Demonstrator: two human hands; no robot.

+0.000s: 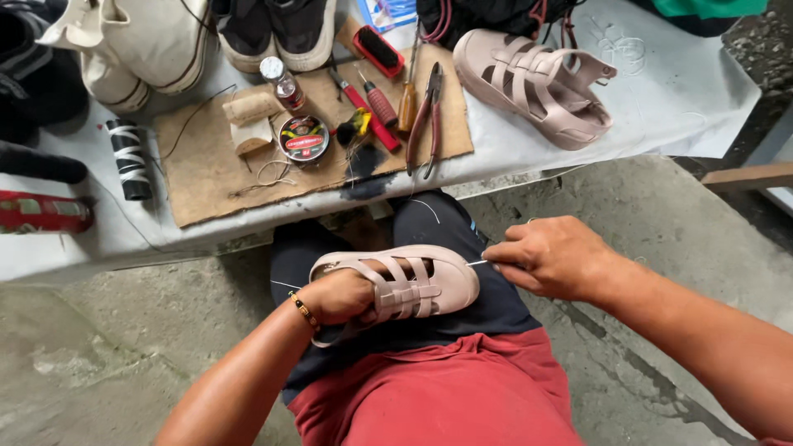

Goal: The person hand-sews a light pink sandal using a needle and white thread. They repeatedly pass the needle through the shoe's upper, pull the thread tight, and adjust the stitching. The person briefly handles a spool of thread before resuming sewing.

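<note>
- Left hand pushed inside the heel end of a pale pink sandal, fingers hidden by the straps; it grips the sandal from within, holding it on the lap, sole side away, toe pointing right.
- Right hand just off the sandal's toe, fingers pinched on a thin needle whose tip meets the toe edge. Whether thread trails from it, cannot tell.
- Bare concrete floor lies right of the knee and beyond the right hand; more open floor to the left of the left forearm.
- Table edge runs close past the knees; little gap between sandal and edge.
- On the table, a cardboard mat overhangs near the front edge; on it pliers, screwdrivers, a round tin, a small bottle.
- Second sandal at the right, well apart from the tools.
- Thread spool left of the mat; white shoes at the far edge.
</note>
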